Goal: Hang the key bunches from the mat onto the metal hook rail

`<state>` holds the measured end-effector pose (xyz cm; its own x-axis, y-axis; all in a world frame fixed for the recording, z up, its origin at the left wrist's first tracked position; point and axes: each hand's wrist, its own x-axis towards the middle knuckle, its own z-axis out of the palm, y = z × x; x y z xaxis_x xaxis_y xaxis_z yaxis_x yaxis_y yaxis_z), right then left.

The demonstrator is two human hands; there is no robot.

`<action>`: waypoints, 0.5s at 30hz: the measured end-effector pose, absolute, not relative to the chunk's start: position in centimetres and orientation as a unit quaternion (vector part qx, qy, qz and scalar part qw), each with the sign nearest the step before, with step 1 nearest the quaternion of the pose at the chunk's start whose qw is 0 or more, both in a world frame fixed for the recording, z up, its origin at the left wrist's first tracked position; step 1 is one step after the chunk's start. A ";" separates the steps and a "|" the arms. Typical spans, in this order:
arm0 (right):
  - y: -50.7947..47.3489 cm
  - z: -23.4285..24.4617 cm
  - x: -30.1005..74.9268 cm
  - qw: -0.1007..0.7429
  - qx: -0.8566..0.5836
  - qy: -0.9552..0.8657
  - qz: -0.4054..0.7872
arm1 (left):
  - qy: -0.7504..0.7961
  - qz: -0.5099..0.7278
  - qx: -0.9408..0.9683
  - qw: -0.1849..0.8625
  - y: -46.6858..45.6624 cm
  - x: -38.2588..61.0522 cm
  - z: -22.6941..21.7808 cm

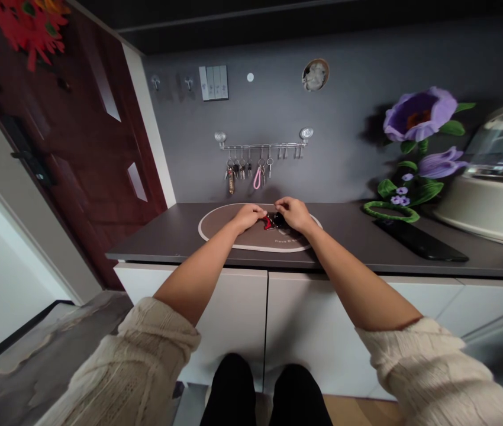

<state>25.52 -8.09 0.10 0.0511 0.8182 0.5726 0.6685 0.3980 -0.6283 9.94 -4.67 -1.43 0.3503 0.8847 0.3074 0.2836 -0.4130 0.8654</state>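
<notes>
On the brown oval mat (220, 228) lies a small bunch of what look like keys, with a red piece (268, 222) and a dark piece (280, 220). My left hand (248, 218) comes in from the left, its fingers closed in a pinch at the red piece. From the right, my right hand (294, 214) is over the dark piece, thumb and fingertips pressed together. Whatever is between those fingertips is too small to make out. Part of the bunch is hidden under my right hand.
Above the counter (158, 231), a clear hook rail (264, 145) carries several keys (242, 170) and a pink loop (257, 177). To the right are a black phone-like slab (420, 239), purple fabric flowers (421, 115) and a cream domed appliance (491, 201). A dark red door (74, 136) stands left.
</notes>
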 end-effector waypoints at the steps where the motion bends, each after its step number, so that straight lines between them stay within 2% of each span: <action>1: -8.1 0.1 25.5 0.481 -0.543 -0.684 0.078 | 0.391 0.415 0.733 0.372 -4.6 9.9 -1.4; 15: -8.4 0.3 25.3 0.472 -0.504 -0.716 0.101 | 0.331 0.462 0.684 0.457 -4.5 9.9 -1.2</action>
<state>25.30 -8.44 0.25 -0.0465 0.8175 0.5740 0.6274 0.4711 -0.6200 9.87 -4.50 -1.23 0.3540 0.8757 0.3284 0.0310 -0.3619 0.9317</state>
